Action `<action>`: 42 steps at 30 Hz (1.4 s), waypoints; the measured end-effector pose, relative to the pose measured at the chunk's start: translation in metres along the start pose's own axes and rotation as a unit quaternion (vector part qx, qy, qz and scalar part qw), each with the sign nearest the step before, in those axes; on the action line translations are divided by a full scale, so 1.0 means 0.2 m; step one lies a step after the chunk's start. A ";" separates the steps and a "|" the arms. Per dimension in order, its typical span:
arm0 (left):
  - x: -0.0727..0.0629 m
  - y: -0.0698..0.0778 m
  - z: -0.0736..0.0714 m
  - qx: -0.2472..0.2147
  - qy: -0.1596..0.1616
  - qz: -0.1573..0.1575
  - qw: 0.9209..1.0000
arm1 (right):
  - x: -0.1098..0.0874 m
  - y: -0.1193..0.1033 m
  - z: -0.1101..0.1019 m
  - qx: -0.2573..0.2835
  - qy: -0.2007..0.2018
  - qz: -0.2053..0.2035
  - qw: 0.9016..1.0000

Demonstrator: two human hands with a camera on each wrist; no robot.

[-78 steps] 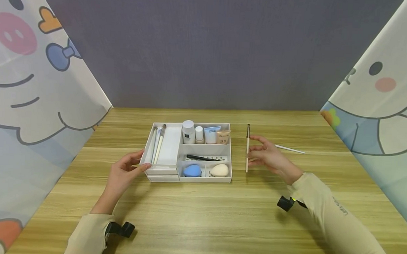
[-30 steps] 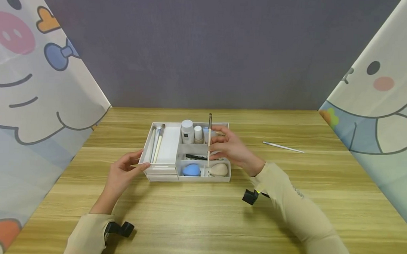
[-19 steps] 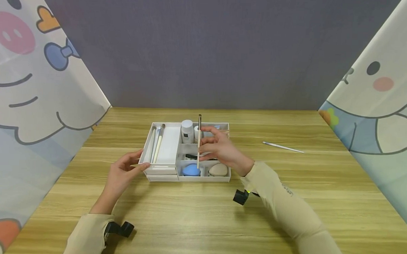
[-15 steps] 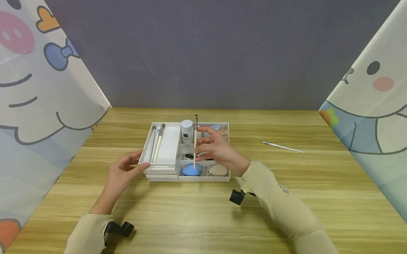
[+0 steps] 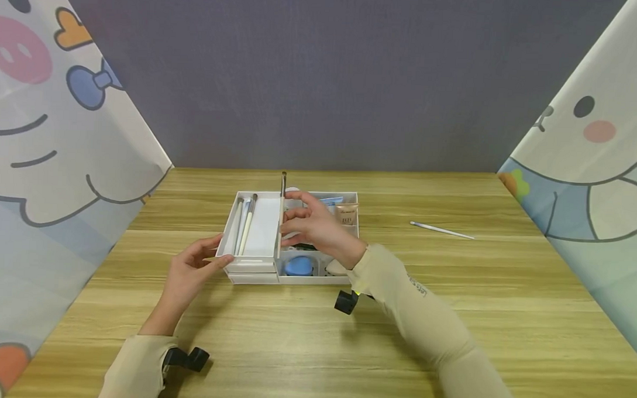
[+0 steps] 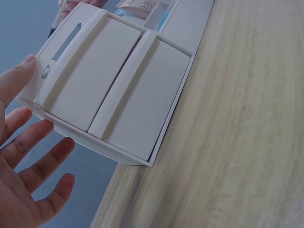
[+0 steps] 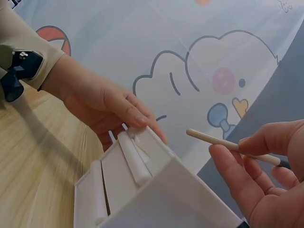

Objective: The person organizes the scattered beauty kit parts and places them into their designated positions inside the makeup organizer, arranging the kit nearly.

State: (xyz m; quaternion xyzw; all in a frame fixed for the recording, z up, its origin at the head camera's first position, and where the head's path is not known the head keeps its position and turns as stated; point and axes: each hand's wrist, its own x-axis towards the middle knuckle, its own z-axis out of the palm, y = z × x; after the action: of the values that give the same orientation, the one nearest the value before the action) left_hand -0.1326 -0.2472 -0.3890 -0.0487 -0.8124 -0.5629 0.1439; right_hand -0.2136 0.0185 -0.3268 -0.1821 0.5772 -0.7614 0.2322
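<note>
My right hand (image 5: 320, 225) pinches a makeup brush (image 5: 281, 212) with a pale handle and dark bristles pointing up. It hangs over the divider beside the left tray of a white organizer (image 5: 253, 267), apart from the brushes (image 5: 247, 226) lying in that tray. In the right wrist view, the brush's pale handle (image 7: 209, 137) shows between thumb and fingers. My left hand (image 5: 189, 270) touches the organizer's front left corner. In the left wrist view, its thumb (image 6: 21, 78) is at the edge and its other fingers spread loosely. My right hand hides most of the bottles and black pencil.
On the right, the organizer holds cosmetic tubes (image 5: 346, 214), a blue sponge (image 5: 299, 266) and a cream sponge (image 5: 336, 269). A thin white brush (image 5: 444, 230) lies on the wooden table (image 5: 451, 326) to its right. A dark panel (image 5: 322, 82) stands behind.
My right hand has carried the upright brush leftward, from right of the organizer across its compartments to the left tray's edge. My left hand stays at the corner.
</note>
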 end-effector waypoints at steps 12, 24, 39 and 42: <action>0.01 -0.01 0.00 -0.003 0.002 0.015 1.000 | 0.13 0.03 0.12 0.006 0.010 0.002 1.000; 0.01 0.00 0.00 -0.015 -0.002 0.016 1.000 | 0.18 0.03 0.19 -0.036 0.022 0.011 0.999; 0.02 -0.01 0.00 -0.011 -0.004 0.020 1.000 | 0.21 -0.04 0.23 -0.192 -0.002 0.084 0.978; 0.02 -0.01 0.00 -0.010 -0.004 0.021 1.000 | 0.22 -0.05 0.24 -0.207 -0.003 0.103 0.973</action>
State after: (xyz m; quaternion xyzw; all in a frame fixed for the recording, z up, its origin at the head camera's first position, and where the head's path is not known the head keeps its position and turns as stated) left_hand -0.1362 -0.2488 -0.3893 -0.0688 -0.8061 -0.5678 0.1520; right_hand -0.2244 -0.0424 -0.3044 -0.1683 0.7374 -0.5966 0.2682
